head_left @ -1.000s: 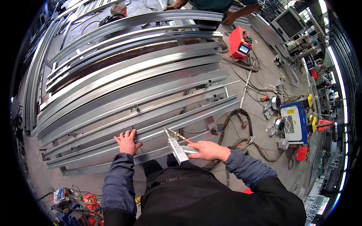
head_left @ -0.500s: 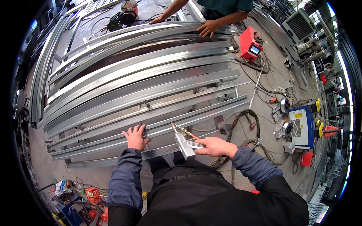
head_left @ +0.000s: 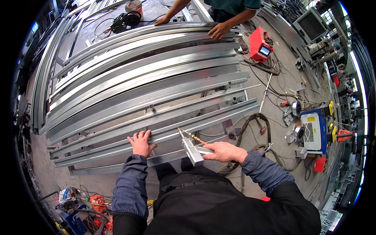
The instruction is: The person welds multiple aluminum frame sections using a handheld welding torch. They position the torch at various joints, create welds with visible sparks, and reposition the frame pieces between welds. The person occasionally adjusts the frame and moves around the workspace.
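Note:
My left hand [head_left: 141, 143] lies on the nearest pair of long galvanised steel channels [head_left: 203, 118], fingers spread, holding nothing. To its right, my right hand [head_left: 226, 152] is closed around a silver, box-shaped metal piece [head_left: 192, 152] and a slim orange-and-brass stick-like thing [head_left: 197, 139]. Their pointed ends meet near the channel's edge; I cannot make out their exact kind. Further long steel channels [head_left: 156, 76] lie side by side beyond my hands on a metal frame. At the far side, a co-worker's two hands [head_left: 220, 30] rest on the farthest channels.
A red machine with a screen [head_left: 260, 45] stands at the far right among cables. A blue-and-white machine [head_left: 313, 131] with wire spools stands at the right. Hoses [head_left: 250, 121] loop beside the channel ends. A bucket [head_left: 134, 8] and a black cable reel [head_left: 126, 21] lie beyond.
At the far side, a channel under the co-worker's hands has shifted and turned among the others. The co-worker's hand on the right has moved slightly. My own hands stay where they were.

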Action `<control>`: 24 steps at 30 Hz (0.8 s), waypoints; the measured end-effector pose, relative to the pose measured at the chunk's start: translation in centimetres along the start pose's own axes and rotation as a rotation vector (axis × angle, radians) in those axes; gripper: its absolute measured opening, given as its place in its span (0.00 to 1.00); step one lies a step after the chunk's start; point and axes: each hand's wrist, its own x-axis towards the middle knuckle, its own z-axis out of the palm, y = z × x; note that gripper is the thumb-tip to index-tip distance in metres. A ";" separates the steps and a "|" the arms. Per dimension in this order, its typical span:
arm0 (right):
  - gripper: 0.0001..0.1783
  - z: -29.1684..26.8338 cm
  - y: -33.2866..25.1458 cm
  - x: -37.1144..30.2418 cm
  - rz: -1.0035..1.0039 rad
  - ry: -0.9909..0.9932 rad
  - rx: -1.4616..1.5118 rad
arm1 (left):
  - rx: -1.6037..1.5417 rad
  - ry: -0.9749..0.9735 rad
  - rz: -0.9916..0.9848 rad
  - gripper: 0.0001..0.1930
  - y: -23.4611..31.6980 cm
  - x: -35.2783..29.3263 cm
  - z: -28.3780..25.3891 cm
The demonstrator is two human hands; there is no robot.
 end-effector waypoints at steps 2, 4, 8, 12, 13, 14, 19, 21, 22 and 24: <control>0.40 0.0 0.1 0.0 -0.001 0.002 0.001 | 0.005 -0.006 -0.002 0.48 0.1 0.0 -0.2; 0.40 0.1 0.3 0.0 -0.004 0.004 0.006 | 0.006 -0.008 -0.005 0.48 0.2 0.0 -0.3; 0.39 -0.2 0.2 0.1 -0.008 -0.020 0.009 | 0.010 0.004 0.001 0.48 0.0 -0.1 0.0; 0.37 0.2 0.7 0.2 -0.016 0.001 0.001 | 0.010 0.003 0.004 0.49 -0.1 0.0 0.2; 0.37 0.3 0.9 0.2 -0.023 0.010 0.007 | 0.013 -0.002 0.002 0.49 0.0 0.1 0.1; 0.36 0.3 1.0 0.1 -0.030 0.018 0.013 | 0.015 -0.006 0.000 0.49 0.0 0.1 0.0; 0.36 0.0 0.5 0.0 -0.019 -0.002 0.009 | 0.020 -0.010 -0.002 0.49 -0.1 0.1 0.1; 0.35 0.1 0.6 -0.1 -0.019 0.006 0.010 | 0.022 -0.010 -0.002 0.49 0.0 0.1 0.1; 0.35 0.1 0.6 -0.1 -0.019 0.010 0.011 | 0.021 -0.008 -0.003 0.49 -0.1 0.1 0.1; 0.35 0.1 0.6 -0.2 -0.015 0.016 0.009 | 0.018 -0.005 -0.004 0.49 -0.2 0.1 0.2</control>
